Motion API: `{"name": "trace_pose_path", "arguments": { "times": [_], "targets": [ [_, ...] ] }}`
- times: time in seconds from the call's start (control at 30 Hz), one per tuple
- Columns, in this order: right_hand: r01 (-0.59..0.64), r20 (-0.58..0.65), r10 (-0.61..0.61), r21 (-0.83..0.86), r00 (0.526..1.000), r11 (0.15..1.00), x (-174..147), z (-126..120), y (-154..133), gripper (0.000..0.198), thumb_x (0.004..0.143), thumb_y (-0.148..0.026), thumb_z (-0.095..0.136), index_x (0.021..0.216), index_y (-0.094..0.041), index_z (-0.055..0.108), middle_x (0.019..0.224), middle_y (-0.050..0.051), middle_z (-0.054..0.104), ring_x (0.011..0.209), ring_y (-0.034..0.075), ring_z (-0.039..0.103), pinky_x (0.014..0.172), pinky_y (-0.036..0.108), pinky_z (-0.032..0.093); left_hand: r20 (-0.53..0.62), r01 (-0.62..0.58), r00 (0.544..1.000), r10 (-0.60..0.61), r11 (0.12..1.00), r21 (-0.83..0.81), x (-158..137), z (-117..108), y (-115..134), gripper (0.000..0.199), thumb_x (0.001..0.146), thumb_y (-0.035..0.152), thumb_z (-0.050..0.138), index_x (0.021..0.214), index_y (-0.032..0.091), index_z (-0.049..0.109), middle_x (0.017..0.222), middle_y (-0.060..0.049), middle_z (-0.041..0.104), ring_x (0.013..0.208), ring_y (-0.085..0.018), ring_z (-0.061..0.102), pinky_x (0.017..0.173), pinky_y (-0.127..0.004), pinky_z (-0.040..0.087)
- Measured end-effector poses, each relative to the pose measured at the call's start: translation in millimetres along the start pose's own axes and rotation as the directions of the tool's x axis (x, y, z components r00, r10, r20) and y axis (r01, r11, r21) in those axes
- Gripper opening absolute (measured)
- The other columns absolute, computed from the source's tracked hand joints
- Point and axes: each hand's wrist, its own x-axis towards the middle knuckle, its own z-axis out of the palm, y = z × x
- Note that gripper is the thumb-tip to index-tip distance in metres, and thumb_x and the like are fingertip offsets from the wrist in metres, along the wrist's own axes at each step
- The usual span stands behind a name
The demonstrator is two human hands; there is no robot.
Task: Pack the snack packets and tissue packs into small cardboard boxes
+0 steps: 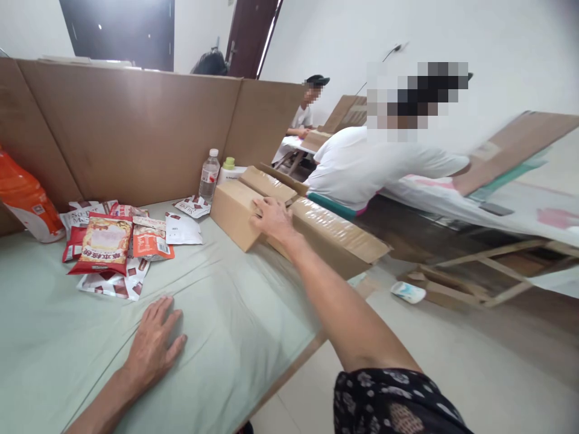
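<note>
Cardboard dominates the far right corner of the counter [217, 337], where the right hand [272, 220] reaches out with fingers curled over the top of a cardboard box [235, 211]. The box's long axis runs back-left to front-right, flaps open, contents hidden. The left hand [154, 346], much farther away, lies flat and spread on the green cloth, short of the snack packets [108, 241].
</note>
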Motion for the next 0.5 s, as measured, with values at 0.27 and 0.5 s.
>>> {"name": "trace_pose_path", "arguments": {
  "times": [0.27,0.5],
  "targets": [
    [0.198,-0.275,-0.21,-0.072,0.938,0.978,-10.1,14.7,-23.9,0.052,0.099,-0.036,0.053,0.145,-0.013,0.059,0.16,0.024,0.045,0.148,0.043,0.031,0.115,0.063,0.026,0.017,0.034,0.999,-0.034,0.999,-0.005,-1.0,1.6,7.3,0.04,0.089,0.024,0.06,0.128,0.021,0.064,0.147,-0.018,0.062,0.139,-0.038,0.057,0.108,-0.059,0.056],
    [0.484,0.075,-0.489,0.08,0.869,0.872,18.6,80.4,-106.8,0.036,0.093,-0.01,0.051,0.116,-0.013,0.079,0.163,0.021,0.047,0.151,0.04,0.035,0.113,0.056,0.035,0.058,0.05,0.997,-0.05,0.999,0.007,2.4,-4.6,13.8,0.042,0.084,0.022,0.062,0.126,0.019,0.066,0.145,-0.02,0.064,0.135,-0.039,0.06,0.104,-0.061,0.059]
  ]
}}
